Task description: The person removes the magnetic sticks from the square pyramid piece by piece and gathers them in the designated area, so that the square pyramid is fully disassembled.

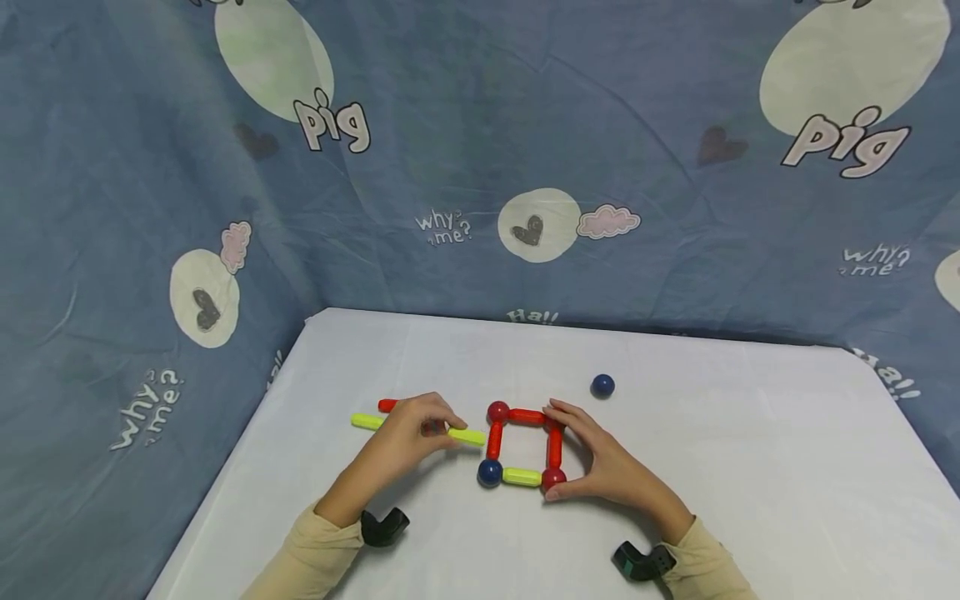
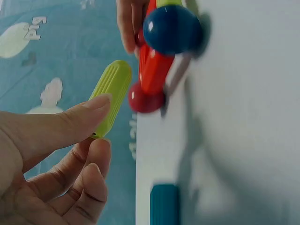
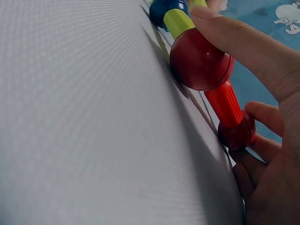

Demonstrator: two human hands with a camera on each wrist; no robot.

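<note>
My left hand point(image 1: 414, 429) pinches a yellow-green magnetic rod point(image 1: 467, 437) between thumb and fingers, just left of a square of rods and balls. That square lies on the table, with a blue ball point(image 1: 490, 473) at its near left corner and a red ball point(image 1: 498, 412) at the far left. Three sides are red rods; the near side is a yellow-green rod point(image 1: 521, 477). My right hand point(image 1: 611, 462) grips the square's right side, thumb at the near right red ball point(image 3: 200, 60), fingers around the far right red ball point(image 3: 237, 131). The held rod stands apart from the square.
A loose blue ball point(image 1: 602, 386) sits behind the square. Left of my left hand lie another yellow-green rod point(image 1: 366, 422) and a red rod point(image 1: 387, 406), partly hidden. A teal rod point(image 2: 165, 205) shows low in the left wrist view. Patterned blue cloth point(image 1: 450, 167) hangs behind the white table point(image 1: 750, 433).
</note>
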